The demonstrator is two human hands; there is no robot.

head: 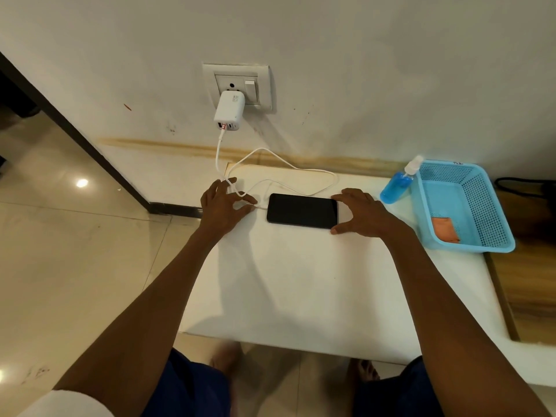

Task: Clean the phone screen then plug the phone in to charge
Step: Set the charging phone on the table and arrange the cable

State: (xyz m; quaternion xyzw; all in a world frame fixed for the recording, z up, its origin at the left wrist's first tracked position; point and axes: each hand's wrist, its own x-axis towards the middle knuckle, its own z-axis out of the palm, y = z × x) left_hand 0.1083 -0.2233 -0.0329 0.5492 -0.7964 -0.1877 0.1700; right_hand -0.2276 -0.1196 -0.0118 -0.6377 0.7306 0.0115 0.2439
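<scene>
A black phone (301, 210) lies flat, screen up and dark, on the white table (301, 281). A white cable (301, 169) loops from the white charger (229, 111) in the wall socket (237, 85) down to the phone's left end. My left hand (222, 206) is at that end, thumb and fingers around the cable's plug right by the phone. My right hand (361, 213) brackets the phone's right end, fingers at its far corner and thumb at its near corner.
A blue perforated basket (478, 188) at the table's right holds an orange cloth (445, 230). A blue spray bottle (397, 185) leans against the basket's left side. The table's left edge drops to a tiled floor; a wooden surface lies to the right.
</scene>
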